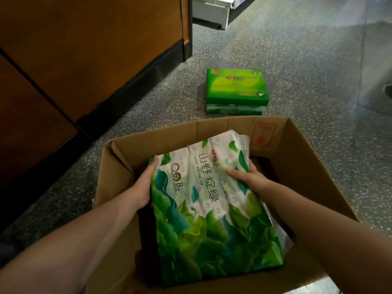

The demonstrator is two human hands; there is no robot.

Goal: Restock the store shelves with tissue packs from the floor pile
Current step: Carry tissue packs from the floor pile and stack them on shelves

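Observation:
A large tissue pack [212, 209], white on top with green leaf print below, sits tilted inside an open cardboard box [118, 166]. My left hand [142, 185] grips its left edge and my right hand [248, 177] presses on its right side, fingers over the top face. Beyond the box, a bright green tissue pack [235, 88] lies flat on the floor, stacked on another pack whose edge shows beneath it. What lies under the held pack inside the box is hidden.
A brown wooden cabinet [84, 49] with a black base strip runs along the left. A metal shelf base [212, 11] stands at the top. Speckled grey floor [307, 60] spreads to the right. A dark shoe tip [388, 90] shows at the right edge.

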